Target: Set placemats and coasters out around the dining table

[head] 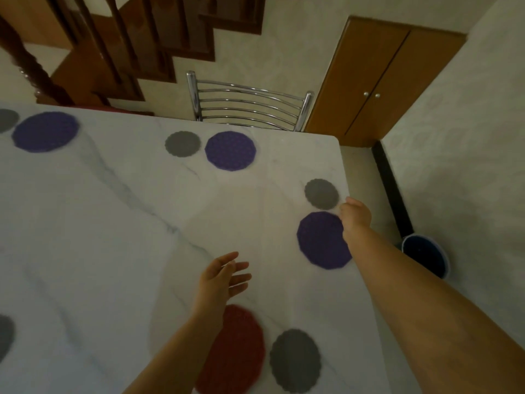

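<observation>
At the right edge of the frame, the right hand (355, 214) reaches over a white marbled surface (136, 223). Its fingers bend downward at the top rim of a round purple placemat (321, 240), close below a small grey coaster (321, 193). Motion blur hides whether the fingers pinch the placemat or only touch it. The left hand (220, 280), in the lower centre, hovers spread and holds nothing, just above a red placemat (238, 351) with a second grey coaster (295, 361) beside it.

Other settings already lie in place: a purple mat (230, 150) and coaster (182, 144) at upper centre, in front of a chrome chair (250, 106), and another pair (45, 131) at upper left.

This step looks like the final seating of the right-edge pair. To do it well, the placemat should lie flat and fully on the surface, since its right side sits very near the edge. The coaster should stay close beside the placemat without overlapping it, matching the spacing of the other pairs.

On the floor at the right stands a dark blue bucket (426, 255), partly hidden by the arm; its inside is too dark to show any contents. A wooden cupboard (380, 81) at upper right has both doors closed.
</observation>
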